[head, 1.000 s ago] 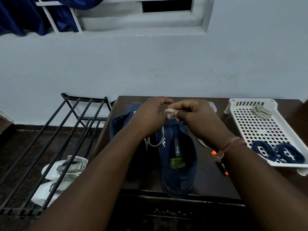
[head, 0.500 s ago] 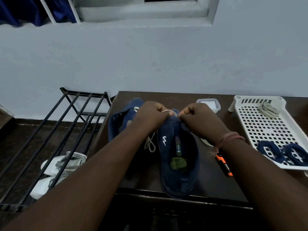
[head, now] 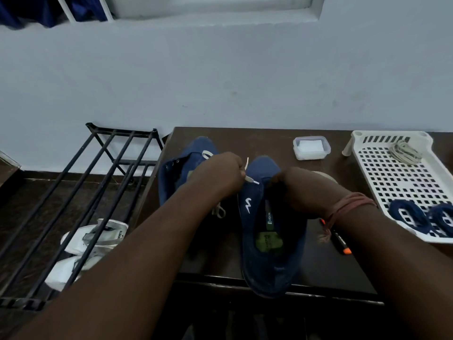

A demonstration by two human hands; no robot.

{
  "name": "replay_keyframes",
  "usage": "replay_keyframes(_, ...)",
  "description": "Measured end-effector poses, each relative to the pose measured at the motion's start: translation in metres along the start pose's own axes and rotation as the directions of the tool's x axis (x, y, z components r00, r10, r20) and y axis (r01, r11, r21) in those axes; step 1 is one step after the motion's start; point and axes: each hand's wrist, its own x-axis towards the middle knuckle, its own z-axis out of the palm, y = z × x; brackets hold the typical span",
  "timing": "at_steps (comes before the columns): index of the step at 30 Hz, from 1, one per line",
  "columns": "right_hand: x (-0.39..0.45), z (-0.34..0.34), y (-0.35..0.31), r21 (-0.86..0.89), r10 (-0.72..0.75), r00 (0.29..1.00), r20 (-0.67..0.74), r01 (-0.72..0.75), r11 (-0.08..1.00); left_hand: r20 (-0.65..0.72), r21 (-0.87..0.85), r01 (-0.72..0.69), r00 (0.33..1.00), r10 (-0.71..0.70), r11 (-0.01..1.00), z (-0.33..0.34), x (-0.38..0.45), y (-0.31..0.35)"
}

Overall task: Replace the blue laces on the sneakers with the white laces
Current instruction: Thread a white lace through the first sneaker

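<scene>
At the table's near edge, the left hand pinched the white lace to thread it; the right hand gripped the sneaker, steadying it.

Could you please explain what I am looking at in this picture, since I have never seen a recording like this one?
There is no machine here: a person wears a wide-angle camera on the head, looking forward and down, so the two bare forearms reach in from the bottom edge. On the dark table stand two blue sneakers; the nearer sneaker lies under the hands, the other sneaker stands behind the left arm. The left hand pinches the white lace at the nearer shoe's eyelets. The right hand is curled on that shoe; what its fingers grip is hidden. To the right, a white perforated tray holds the coiled blue laces and a pale lace bundle. A small lidded box and an orange-tipped marker also lie there. A black rack stands on the left.
</scene>
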Motion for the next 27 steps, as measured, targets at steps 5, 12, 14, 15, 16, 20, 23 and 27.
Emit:
replay_keyframes(5,0.004,0.001,0.006,0.032,-0.007,0.999,0.036,0.006,0.999,-0.014,0.028,-0.017,1.000,0.017,0.999,0.005,-0.002,0.012)
replay_keyframes(12,0.004,0.003,0.004,-0.036,0.020,1.000,-0.006,-0.020,0.999,-0.017,-0.032,-0.022,1.000,0.021,0.999,0.015,0.002,0.007)
replay_keyframes(14,0.007,0.003,0.004,-0.019,0.043,0.999,-0.001,-0.043,0.999,-0.044,-0.043,-0.014,0.999,0.012,0.999,0.017,0.002,0.006)
replay_keyframes(15,0.008,0.003,0.003,-0.010,0.052,0.999,0.003,-0.052,0.999,-0.066,-0.048,-0.008,0.998,0.005,0.999,0.018,0.004,0.006)
replay_keyframes(16,0.010,0.003,0.003,-0.007,0.062,0.998,0.015,-0.062,0.998,-0.091,-0.054,-0.004,0.996,-0.001,0.999,0.020,0.005,0.005)
replay_keyframes(20,0.015,0.006,0.003,0.035,0.081,0.997,0.019,-0.081,0.996,-0.153,-0.020,0.021,0.988,-0.024,1.000,0.027,0.007,0.004)
replay_keyframes(23,0.019,0.007,0.004,0.036,0.099,0.994,0.037,-0.100,0.994,-0.171,-0.005,0.036,0.985,-0.036,0.999,0.028,0.008,0.005)
replay_keyframes(27,0.024,0.008,0.004,0.025,0.117,0.991,0.064,-0.118,0.993,-0.164,-0.017,0.030,0.986,-0.032,0.999,0.030,0.010,0.004)
